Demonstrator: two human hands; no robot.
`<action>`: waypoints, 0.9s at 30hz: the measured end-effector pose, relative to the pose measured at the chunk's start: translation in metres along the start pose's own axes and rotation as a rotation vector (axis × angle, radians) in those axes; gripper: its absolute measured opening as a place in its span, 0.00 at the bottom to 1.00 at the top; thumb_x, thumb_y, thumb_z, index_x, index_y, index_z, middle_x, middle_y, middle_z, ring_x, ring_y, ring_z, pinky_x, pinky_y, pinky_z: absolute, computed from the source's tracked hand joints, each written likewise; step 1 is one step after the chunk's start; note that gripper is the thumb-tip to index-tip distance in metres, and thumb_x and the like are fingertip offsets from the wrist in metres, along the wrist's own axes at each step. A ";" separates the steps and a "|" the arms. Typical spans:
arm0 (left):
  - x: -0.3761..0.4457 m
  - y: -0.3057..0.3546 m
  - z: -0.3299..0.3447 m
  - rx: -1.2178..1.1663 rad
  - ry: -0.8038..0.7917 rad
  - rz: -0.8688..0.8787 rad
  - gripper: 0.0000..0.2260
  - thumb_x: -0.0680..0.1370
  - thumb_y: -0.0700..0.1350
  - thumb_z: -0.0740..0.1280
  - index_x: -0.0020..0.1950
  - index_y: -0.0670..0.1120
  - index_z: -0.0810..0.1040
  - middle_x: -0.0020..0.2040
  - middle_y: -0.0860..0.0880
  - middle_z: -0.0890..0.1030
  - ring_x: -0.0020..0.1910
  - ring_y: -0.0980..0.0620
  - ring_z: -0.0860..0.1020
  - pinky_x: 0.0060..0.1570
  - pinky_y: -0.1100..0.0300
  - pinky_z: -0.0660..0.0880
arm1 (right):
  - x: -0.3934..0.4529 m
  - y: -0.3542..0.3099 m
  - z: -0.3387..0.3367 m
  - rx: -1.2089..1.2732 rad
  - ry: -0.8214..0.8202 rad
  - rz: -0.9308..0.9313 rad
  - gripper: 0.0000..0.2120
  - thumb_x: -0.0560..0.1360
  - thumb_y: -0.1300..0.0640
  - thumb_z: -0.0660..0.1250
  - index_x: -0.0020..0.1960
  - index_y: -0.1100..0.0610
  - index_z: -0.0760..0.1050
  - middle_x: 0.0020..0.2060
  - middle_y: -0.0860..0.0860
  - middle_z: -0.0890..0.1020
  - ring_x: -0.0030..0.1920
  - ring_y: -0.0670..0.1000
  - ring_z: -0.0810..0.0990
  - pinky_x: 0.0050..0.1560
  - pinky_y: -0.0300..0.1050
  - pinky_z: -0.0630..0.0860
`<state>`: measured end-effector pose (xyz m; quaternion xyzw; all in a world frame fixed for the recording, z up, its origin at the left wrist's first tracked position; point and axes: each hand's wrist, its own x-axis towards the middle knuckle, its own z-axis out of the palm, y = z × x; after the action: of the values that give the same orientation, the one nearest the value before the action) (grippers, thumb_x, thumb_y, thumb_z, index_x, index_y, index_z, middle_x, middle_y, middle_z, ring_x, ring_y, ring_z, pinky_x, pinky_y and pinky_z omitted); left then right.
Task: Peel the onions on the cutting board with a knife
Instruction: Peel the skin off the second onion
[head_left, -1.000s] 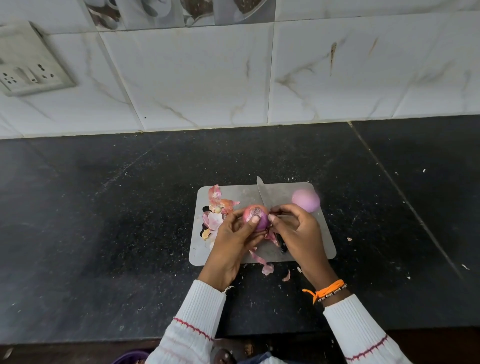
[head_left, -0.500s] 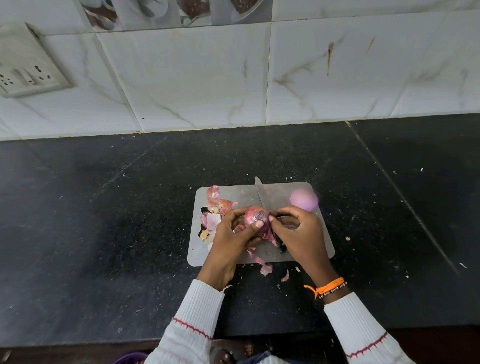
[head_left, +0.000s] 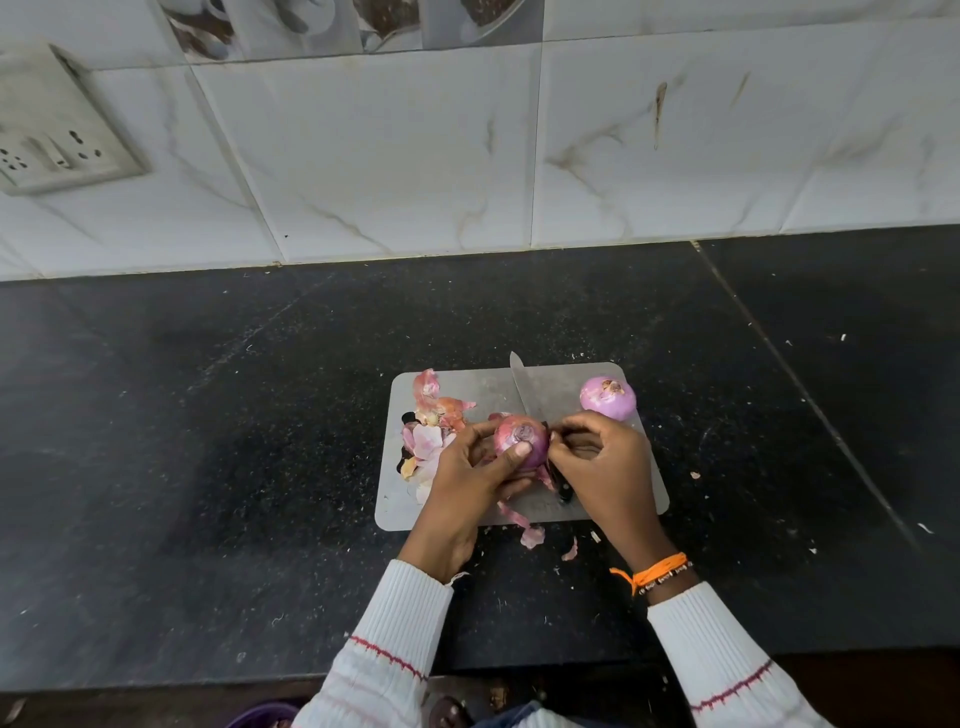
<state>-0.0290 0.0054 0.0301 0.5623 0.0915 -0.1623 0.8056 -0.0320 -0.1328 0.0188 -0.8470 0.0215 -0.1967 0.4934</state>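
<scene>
A grey cutting board (head_left: 644, 499) lies on the black counter. My left hand (head_left: 467, 473) holds a partly peeled red onion (head_left: 522, 441) just above the board, thumb across its front. My right hand (head_left: 605, 467) pinches skin at the onion's right side. The knife (head_left: 524, 387) lies on the board beneath my hands, blade pointing away from me and black handle end (head_left: 565, 491) showing between them. A second, peeled onion (head_left: 608, 397) sits at the board's far right corner. Loose peels (head_left: 434, 415) are piled on the board's left side.
Strips of skin (head_left: 532, 535) lie on the black counter (head_left: 234, 467) just off the board's near edge. A tiled wall (head_left: 415, 156) with a socket plate (head_left: 52, 140) rises behind. The counter's front edge runs close to my sleeves.
My left hand has turned the onion slightly, so its cut top now faces up. My right fingers stay pinched at its right side. Knife and far onion have not moved.
</scene>
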 end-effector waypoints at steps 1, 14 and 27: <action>0.000 0.001 0.000 -0.027 -0.001 -0.013 0.15 0.74 0.37 0.67 0.60 0.41 0.72 0.53 0.41 0.80 0.38 0.51 0.83 0.39 0.62 0.81 | 0.000 0.000 0.000 0.029 0.003 0.027 0.06 0.68 0.68 0.70 0.42 0.58 0.80 0.33 0.44 0.80 0.35 0.40 0.80 0.38 0.28 0.76; -0.004 0.007 -0.001 -0.300 -0.073 -0.097 0.11 0.80 0.42 0.59 0.61 0.41 0.69 0.37 0.43 0.82 0.34 0.53 0.82 0.36 0.63 0.80 | -0.008 0.022 0.002 -0.172 -0.134 0.028 0.05 0.69 0.66 0.71 0.44 0.62 0.79 0.39 0.54 0.82 0.38 0.47 0.79 0.38 0.32 0.75; -0.008 0.002 -0.003 -0.137 -0.019 -0.008 0.14 0.77 0.36 0.63 0.61 0.45 0.71 0.44 0.43 0.81 0.34 0.53 0.81 0.39 0.63 0.80 | -0.005 -0.007 -0.007 0.092 0.026 -0.006 0.04 0.72 0.65 0.68 0.44 0.58 0.77 0.39 0.50 0.81 0.43 0.48 0.80 0.44 0.42 0.79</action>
<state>-0.0357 0.0104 0.0337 0.5037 0.0969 -0.1643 0.8425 -0.0403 -0.1333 0.0260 -0.8210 0.0164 -0.2099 0.5308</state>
